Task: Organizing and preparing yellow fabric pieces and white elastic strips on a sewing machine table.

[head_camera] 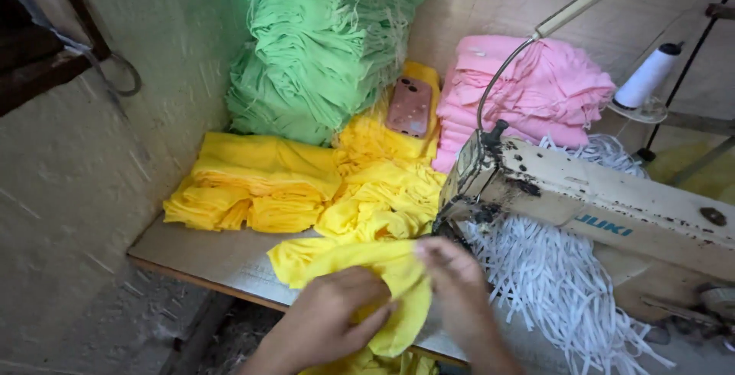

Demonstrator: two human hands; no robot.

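I hold a yellow cloth (383, 275) at the front edge of the table (207, 256), just left of the sewing machine (582, 207). My left hand (333, 321) has its fingers closed on the cloth from below; my right hand (455, 283) pinches its upper edge near the needle end. I judge the step is to line up the piece for stitching. The next move calls for a flat, straight edge under the foot. Behind lie yellow stacks (253, 184), white strips (551, 283).
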